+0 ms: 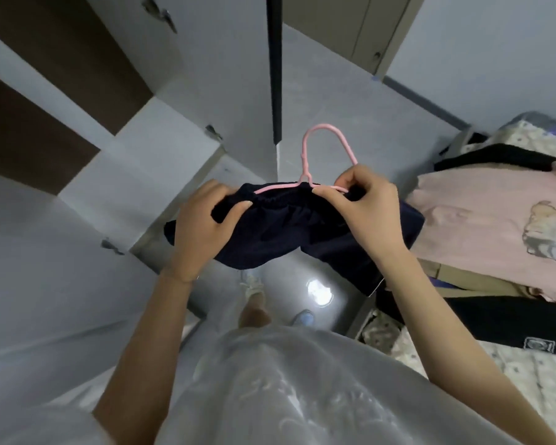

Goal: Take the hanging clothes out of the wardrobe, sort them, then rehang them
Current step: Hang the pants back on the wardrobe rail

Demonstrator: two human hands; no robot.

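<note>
left hand (203,226), right hand (366,213) hold shorts (289,232), hanger (305,175)

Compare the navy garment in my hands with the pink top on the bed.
The navy garment is plain; the pink top bears a printed figure. The navy garment sits on a pink hanger, held by the left hand and right hand; the pink top lies spread on the bed. Both are clothes.

Head view: one wide-angle camera is riding on the person's head | facing forward and steeply down, over the chest, to the floor (283,300) | sitting close above left hand (203,226), right hand (363,216), dark shorts (289,232) and pink hanger (305,149) at centre | wardrobe doors (225,75) are bending along the left edge, bed (527,396) at right
</note>
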